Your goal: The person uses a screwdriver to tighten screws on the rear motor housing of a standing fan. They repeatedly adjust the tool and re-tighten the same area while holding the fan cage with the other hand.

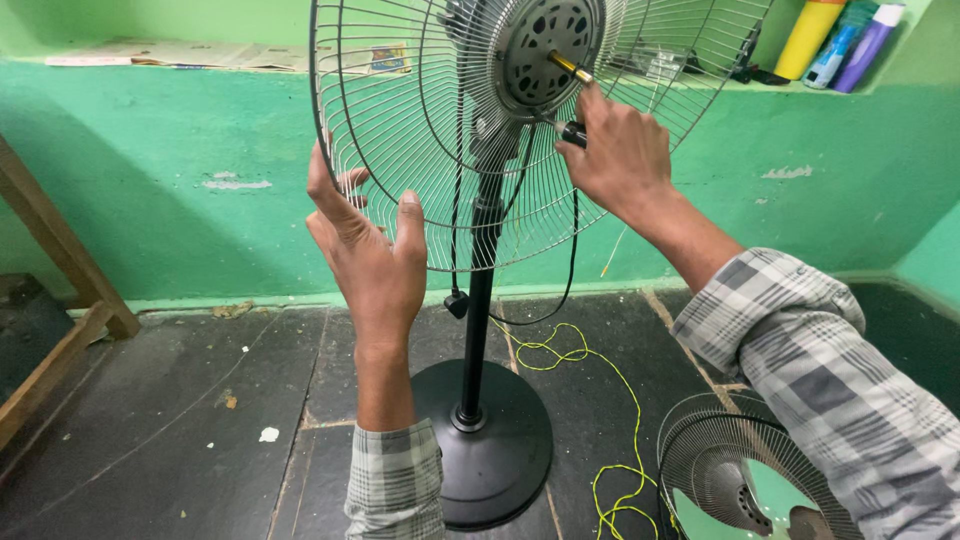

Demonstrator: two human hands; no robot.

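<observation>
Fan rear guard (420, 150) on pedestal stand (478, 330), floor centre | left hand (365, 255) grip released, steadying guard rim | right hand (622, 155) grip clenched on black tool (572, 132) at motor hub (548, 45) | risk: tool slips, guard rotates, stand tips.

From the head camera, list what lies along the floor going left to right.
Wooden frame → round black fan base → yellow-green cord → detached wire fan guard.

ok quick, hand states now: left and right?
Left hand: open, fingers spread against the rear fan guard.
Right hand: closed on a black-handled tool near the motor hub.
</observation>
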